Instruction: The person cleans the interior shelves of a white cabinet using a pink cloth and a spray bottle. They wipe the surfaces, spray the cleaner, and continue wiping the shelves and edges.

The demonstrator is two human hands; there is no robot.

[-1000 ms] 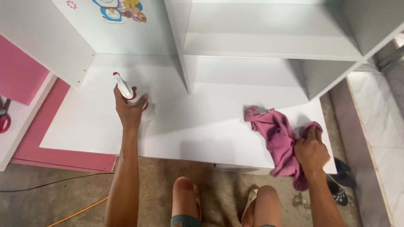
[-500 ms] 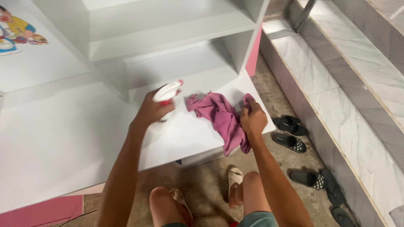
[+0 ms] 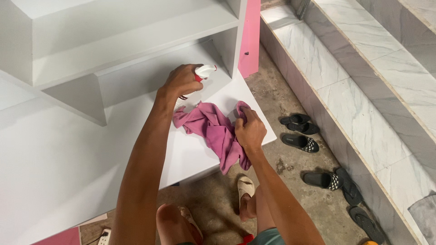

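My left hand (image 3: 180, 82) grips a white spray bottle (image 3: 203, 72) with a red trigger, its nozzle aimed into the lower right compartment of a white shelf unit (image 3: 136, 41). My right hand (image 3: 249, 129) clutches a crumpled pink cloth (image 3: 212, 128) that lies on the white panel (image 3: 68, 154) and hangs over its front edge. The two hands are close together, the cloth between them.
A pink side panel (image 3: 250, 36) stands at the unit's right end. Several black sandals (image 3: 303, 131) lie on the concrete floor beside marble steps (image 3: 363, 95). My feet in pale sandals (image 3: 245, 187) rest below the panel's edge.
The view has swung right along the unit. My left hand has carried the spray bottle rightward to the end compartment, beside the cloth, which my right hand has kept hold of.
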